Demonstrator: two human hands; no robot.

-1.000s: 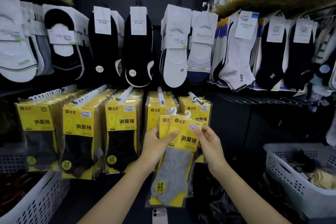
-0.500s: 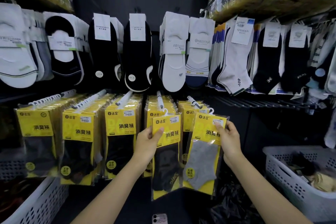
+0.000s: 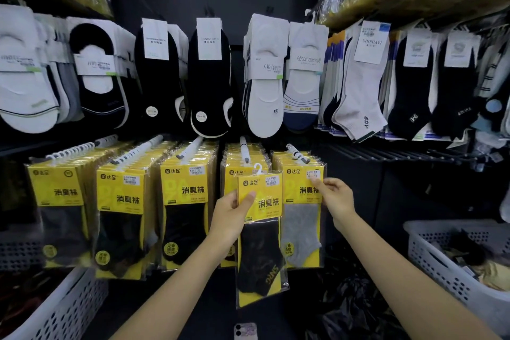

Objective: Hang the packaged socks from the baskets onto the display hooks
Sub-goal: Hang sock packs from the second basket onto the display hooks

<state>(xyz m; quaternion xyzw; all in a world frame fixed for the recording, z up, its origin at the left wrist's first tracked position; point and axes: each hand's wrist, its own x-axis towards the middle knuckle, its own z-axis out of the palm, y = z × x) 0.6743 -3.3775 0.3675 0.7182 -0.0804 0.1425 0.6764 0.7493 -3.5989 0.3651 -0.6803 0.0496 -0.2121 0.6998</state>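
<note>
Just below the tip of a display hook, the black-sock pack is held up by the left hand, thumb clamped across its yellow card, while the right hand pinches the edge of the grey-sock pack fronting the neighbouring row, a white basket standing farther right.

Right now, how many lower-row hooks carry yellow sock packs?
5 hooks: far left, second, middle, fourth above the black-sock pack in the left hand, fifth above the grey-sock pack the right hand pinches. Others may hide off-frame.
</note>
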